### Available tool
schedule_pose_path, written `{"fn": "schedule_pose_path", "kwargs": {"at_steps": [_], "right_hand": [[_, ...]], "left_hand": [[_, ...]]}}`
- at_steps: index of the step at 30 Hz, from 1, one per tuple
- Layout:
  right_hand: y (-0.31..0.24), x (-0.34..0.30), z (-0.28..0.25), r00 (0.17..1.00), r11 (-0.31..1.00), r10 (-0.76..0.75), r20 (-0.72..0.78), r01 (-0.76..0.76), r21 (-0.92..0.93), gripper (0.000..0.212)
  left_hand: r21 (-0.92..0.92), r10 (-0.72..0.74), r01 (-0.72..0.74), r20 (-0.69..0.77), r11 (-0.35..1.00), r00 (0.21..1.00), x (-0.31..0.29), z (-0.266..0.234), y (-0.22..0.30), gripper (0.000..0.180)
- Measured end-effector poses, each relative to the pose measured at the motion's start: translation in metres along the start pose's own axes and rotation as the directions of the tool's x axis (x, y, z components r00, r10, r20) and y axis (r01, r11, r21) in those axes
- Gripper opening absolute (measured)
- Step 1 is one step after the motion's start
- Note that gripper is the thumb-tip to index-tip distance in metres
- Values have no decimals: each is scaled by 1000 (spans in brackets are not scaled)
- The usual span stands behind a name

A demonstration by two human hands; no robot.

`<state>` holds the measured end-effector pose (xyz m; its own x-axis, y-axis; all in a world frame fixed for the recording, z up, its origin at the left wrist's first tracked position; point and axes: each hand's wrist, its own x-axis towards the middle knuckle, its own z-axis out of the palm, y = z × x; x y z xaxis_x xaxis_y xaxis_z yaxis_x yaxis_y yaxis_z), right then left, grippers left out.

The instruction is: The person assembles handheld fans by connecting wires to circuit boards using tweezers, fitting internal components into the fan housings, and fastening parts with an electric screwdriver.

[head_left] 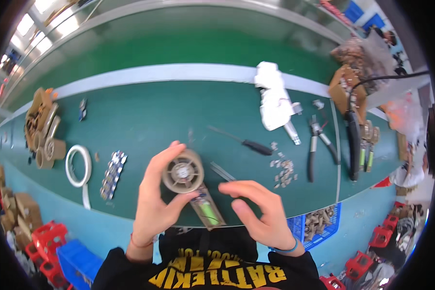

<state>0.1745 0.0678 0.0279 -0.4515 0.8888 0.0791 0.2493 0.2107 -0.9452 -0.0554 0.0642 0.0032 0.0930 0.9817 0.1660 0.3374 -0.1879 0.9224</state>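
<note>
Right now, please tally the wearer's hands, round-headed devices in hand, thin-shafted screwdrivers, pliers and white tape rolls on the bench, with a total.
Wearer's hands: 2 (left hand, right hand)
Round-headed device in hand: 1
Thin-shafted screwdriver: 1
Pliers: 1
White tape roll: 1
Total: 6

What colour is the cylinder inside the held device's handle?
The cylinder is light green; head view.

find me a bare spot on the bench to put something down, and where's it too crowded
Widest bare patch: the far middle of the green bench, between the small blue part and white bundle. Narrower: between the blue-and-white strip and left hand. Crowded: right of the screwdriver, with metal pieces and pliers, and far left around the beige round parts.
</note>
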Motion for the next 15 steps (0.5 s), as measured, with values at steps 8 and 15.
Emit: {"fn": "schedule_pose_path", "kwargs": {"at_steps": [8,15], "right_hand": [[-25,-28,-62,940,733,-224,-259,337,591,13],[-41,-54,-58,936,705,-289,-200,349,617,16]], "left_hand": [[-204,-107,94,-58,974,993,9,14,-1,81],[-274,-94,75,-58,959,994,11,18,-9,79]]}}
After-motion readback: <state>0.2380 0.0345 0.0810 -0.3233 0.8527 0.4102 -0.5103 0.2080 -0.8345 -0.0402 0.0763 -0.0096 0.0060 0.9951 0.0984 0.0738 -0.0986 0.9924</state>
